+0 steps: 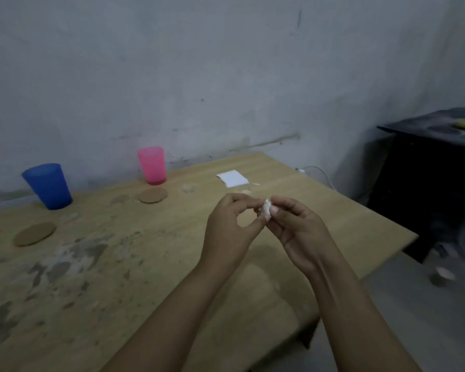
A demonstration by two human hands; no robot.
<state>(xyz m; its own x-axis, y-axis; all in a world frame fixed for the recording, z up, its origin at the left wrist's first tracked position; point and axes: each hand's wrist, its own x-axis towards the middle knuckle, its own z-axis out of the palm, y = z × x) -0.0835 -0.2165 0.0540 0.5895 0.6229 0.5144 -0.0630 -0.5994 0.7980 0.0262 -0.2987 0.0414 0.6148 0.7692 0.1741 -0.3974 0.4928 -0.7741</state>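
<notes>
- Grey, scuffed plaster wall (226,76) rises close behind the pink translucent plastic cup (152,167).
- Under that pink cup spreads the pale wooden worktop (118,264), stained, with the cup near its far edge.
- Far right of the pink cup, off the worktop, stands a dark cabinet (427,183).
- Right of the pink cup and nearer the camera, the left hand (231,226) has its grip drawn in to a pinch, thumb and forefinger on a small crumpled white scrap (265,209).
- Further right of the pink cup, the right hand (298,229) meets it, its grip narrowed to a fingertip pinch on the scrap's other side.
- Well left of the pink cup stands a blue translucent plastic cup (47,186).
- Just in front of the pink cup lies a round brown cork coaster (153,196); a second cork coaster (35,234) lies well left and nearer.
- Right of the pink cup, a white paper rectangle (232,178) lies flat.
- Clear of the worktop, the scrap sits between the two hands, right of the pink cup.
</notes>
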